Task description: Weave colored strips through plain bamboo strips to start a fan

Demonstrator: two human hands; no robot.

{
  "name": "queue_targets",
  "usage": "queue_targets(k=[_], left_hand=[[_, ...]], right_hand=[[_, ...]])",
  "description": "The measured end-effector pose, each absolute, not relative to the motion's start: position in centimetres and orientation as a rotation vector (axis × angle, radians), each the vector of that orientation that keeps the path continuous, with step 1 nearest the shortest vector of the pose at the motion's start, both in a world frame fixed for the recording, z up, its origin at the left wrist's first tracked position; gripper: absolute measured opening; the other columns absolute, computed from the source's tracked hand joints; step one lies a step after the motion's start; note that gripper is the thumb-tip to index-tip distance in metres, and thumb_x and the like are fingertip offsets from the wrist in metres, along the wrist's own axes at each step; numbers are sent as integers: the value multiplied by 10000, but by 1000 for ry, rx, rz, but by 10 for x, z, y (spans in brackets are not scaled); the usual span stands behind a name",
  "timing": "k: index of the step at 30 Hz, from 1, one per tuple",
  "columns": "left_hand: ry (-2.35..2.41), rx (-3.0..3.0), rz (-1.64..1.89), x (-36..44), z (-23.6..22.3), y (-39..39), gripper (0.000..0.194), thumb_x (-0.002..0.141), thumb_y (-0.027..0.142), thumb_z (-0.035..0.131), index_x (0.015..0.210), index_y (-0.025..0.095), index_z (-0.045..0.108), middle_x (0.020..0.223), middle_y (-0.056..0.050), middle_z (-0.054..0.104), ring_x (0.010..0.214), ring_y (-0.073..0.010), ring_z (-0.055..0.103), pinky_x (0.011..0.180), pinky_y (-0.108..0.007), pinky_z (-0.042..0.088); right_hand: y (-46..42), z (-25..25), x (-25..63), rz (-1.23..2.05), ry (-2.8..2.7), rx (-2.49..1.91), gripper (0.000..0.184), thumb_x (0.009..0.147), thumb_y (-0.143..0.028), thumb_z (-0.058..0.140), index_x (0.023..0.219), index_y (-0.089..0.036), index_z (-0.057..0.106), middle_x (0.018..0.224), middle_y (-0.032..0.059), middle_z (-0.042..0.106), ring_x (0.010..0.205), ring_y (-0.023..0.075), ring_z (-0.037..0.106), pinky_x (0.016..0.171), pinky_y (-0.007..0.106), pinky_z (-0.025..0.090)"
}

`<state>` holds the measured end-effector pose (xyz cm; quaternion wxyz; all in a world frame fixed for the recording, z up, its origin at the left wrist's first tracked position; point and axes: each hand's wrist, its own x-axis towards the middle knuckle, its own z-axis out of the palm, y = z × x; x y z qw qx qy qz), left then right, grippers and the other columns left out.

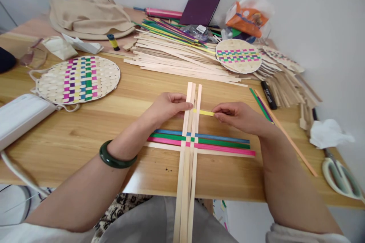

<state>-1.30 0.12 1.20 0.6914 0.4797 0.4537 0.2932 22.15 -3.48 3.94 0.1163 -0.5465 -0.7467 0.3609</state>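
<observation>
Three pale upright strips (188,159) run from the table's front edge away from me, crossed by a blue strip (225,138), a green strip (224,143), a pink strip (225,148) and a plain one, woven together. My left hand (168,107) pinches the upright strips near their far end. My right hand (239,115) is closed on a yellow strip (205,112), which passes sideways through the upright strips just above the coloured ones. A dark green bangle (115,157) circles my left wrist.
A woven oval mat (78,79) lies left, a smaller woven round (238,56) at the back right beside a heap of loose strips (176,55). Scissors (340,176) and crumpled tissue (327,133) sit at the right edge, a white box (19,115) at left.
</observation>
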Motion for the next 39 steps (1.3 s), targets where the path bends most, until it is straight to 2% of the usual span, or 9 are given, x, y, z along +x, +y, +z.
queue_targets(k=[5,9,16,21,25,34,39], left_hand=[[1128,1265,605,-11,10,0,312,613,164,810,891,141,670,886,-30,712,771,-153,659,733,-283,519],[1157,1262,589,-9,11,-2,242,648,73,759,834,153,626,742,7,679,644,-120,629,633,-242,494],[1161,1142,719,-9,14,0,227,645,98,765,770,167,588,586,67,594,509,-72,530,515,-190,389],[1092,1092,752,-10,13,0,259,582,161,805,746,161,604,595,55,622,537,-75,540,528,-193,363],[1065,1075,768,-10,12,0,241,560,195,814,719,163,637,621,41,650,561,-86,555,558,-211,394],[1028,1032,683,-17,20,2,290,513,219,866,735,156,690,704,10,689,635,-110,597,672,-259,459],[1051,1027,702,-20,25,2,308,493,186,877,722,162,672,665,31,673,627,-104,600,685,-253,474]], right_hand=[[-33,39,222,1057,-2163,-1611,299,847,-452,523,811,-192,664,673,-6,591,620,127,484,592,271,364],[-31,35,223,1068,-2127,-1618,293,839,-451,537,828,-189,668,674,-6,590,621,126,485,586,273,363],[-27,28,228,1203,-1992,-1610,309,822,-491,570,811,-192,650,643,-19,562,593,115,467,576,276,371],[-27,27,229,1327,-1872,-1608,329,795,-520,599,786,-192,627,649,-14,577,587,112,504,586,281,419],[-26,26,230,1350,-1837,-1605,335,775,-523,627,780,-188,635,659,-9,592,596,111,524,602,284,443],[-24,26,234,1378,-1822,-1570,381,759,-561,658,791,-181,655,669,-5,599,609,111,523,614,290,446],[-24,26,238,1367,-1830,-1541,375,769,-552,667,800,-178,664,664,-5,593,600,105,508,599,279,432]])
